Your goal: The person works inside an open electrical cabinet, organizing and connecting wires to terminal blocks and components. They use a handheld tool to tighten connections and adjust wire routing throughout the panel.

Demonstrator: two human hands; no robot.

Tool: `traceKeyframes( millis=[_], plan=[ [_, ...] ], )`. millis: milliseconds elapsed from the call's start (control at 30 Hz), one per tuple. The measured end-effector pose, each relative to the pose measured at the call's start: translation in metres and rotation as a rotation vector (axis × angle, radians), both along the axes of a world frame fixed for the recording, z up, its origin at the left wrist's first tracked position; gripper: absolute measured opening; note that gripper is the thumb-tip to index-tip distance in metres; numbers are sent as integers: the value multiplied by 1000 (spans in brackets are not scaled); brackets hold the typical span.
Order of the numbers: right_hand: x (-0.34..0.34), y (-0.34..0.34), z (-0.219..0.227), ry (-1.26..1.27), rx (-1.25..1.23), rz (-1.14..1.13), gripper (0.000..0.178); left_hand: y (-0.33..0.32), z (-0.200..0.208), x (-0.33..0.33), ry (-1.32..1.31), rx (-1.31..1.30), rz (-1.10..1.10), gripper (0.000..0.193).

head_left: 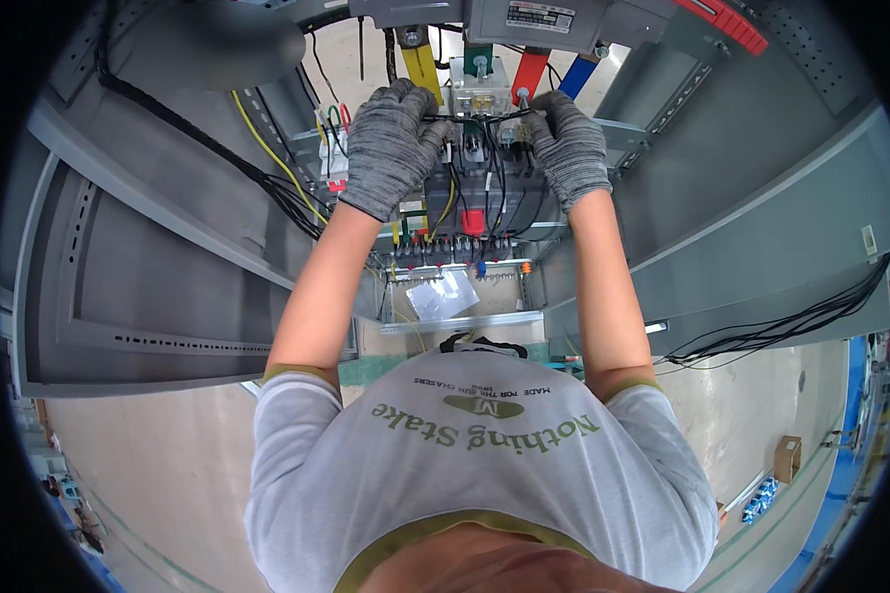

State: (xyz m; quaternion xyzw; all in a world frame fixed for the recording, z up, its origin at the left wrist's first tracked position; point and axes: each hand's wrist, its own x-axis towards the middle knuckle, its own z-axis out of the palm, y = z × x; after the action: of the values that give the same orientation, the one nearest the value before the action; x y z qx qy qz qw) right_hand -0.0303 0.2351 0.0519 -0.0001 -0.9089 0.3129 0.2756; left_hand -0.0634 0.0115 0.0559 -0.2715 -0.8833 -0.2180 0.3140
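Both my hands wear grey knitted gloves and reach into an electrical cabinet. A thin black wire (pixel 494 120) runs between them, in front of a clear plastic box (pixel 480 87). My left hand (pixel 394 143) is closed on the wire's left part, beside the yellow busbar (pixel 420 69). On the other side my right hand (pixel 570 148) pinches the wire's right part, just below the red busbar (pixel 530 74). The fingertips are partly hidden. Below the hands sits a dark circuit breaker (pixel 494 198) with a red part on its front, and black wires hang over it.
A blue busbar (pixel 576 75) stands at the right. Left of my left hand is a small white breaker (pixel 334 153). A black cable bundle (pixel 208 143) crosses the left side. Lower down lie a terminal row (pixel 445 253) and a clear plastic sheet (pixel 443 296). Loose black wires (pixel 801 316) hang over the right panel.
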Motion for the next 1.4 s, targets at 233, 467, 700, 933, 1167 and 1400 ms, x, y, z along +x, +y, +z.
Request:
traceKeyframes(
  millis=[233,467,700,933,1167,1400],
  plan=[
    [0,-6,-2,-9,20,82,23,9,-7,-1,43,67,68,26],
    [-4,-16,-2,76,272,-50,19,11,-11,-3,34,83,80,25],
    [-5,-18,-11,209,224,-50,19,15,-5,3,4,33,95,22],
    [-18,-13,-24,407,235,92,30,39,-36,2,167,106,249,21],
    [-18,-25,-36,437,245,-56,37,42,-41,1,175,185,231,20],
    [-24,-28,-40,423,168,-83,36,45,-40,5,208,173,326,18]
  ],
)
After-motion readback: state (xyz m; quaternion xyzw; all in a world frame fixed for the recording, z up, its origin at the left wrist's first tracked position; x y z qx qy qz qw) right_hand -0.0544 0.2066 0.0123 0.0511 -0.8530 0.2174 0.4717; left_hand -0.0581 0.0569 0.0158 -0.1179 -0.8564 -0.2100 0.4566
